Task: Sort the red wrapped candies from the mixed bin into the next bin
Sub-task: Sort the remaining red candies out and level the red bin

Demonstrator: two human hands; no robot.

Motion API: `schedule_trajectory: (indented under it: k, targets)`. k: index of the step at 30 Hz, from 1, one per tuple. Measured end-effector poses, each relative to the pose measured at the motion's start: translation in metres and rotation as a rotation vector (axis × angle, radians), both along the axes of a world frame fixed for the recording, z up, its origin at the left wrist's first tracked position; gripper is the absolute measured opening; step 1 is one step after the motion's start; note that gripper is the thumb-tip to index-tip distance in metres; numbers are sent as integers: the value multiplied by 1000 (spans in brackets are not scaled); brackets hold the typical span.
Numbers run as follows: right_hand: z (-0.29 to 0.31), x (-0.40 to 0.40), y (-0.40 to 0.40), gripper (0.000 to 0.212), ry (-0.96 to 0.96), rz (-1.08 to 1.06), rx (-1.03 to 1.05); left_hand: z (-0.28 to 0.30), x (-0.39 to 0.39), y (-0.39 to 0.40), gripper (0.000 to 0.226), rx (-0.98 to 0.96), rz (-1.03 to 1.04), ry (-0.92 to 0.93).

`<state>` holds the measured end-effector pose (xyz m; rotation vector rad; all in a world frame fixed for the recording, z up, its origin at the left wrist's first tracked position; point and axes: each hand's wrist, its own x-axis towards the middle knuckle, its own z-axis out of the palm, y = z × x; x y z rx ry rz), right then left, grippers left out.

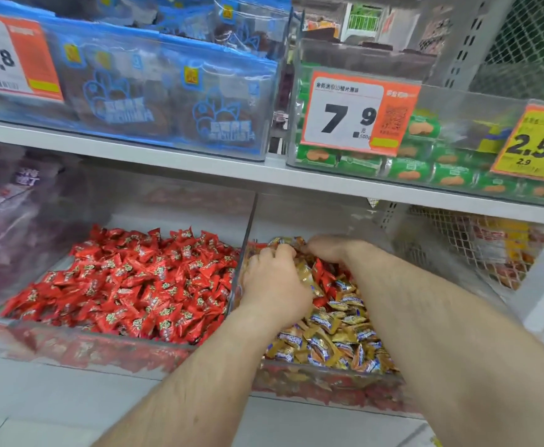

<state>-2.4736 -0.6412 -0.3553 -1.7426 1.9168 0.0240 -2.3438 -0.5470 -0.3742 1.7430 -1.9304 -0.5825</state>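
where gold candies (335,330) crowd, red wrapped candies (323,272) glint.

Price tag (349,116); green packets (409,171) behind

Left arm: bare forearm enters from the bottom centre and reaches forward and up, slightly to the right.
Left hand (275,280): back of the hand faces the camera, knuckles up, fingers curled downward with their tips hidden; whether they hold anything cannot be told.
Right arm: bare forearm enters from the lower right corner and runs diagonally up and left, crossing behind the left hand.
Right hand (330,250): palm down, farther forward than the left, fingers bent forward and mostly hidden; grip cannot be told.
Spacing: the two hands are just beside each other.
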Motion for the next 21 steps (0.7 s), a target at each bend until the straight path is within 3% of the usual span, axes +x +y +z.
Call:
schedule_trajectory:
  k: [10,12,15,18,21]
  targets:
    - [22,-5,27,31,-187,-40,281,6,3,4,52,-41,-25,78]
    - [26,-6,40,28,-194,-26,254,10,4,9,53,-36,-34,90]
    - [28,-9,56,42,-90,49,98,17,7,16,57,-46,-59,95]
    - [29,-18,75,15,-20,137,-55,19,9,24,54,-36,-101,92]
    - [29,-28,99,28,-6,114,-107,17,10,30,51,-32,-138,59]
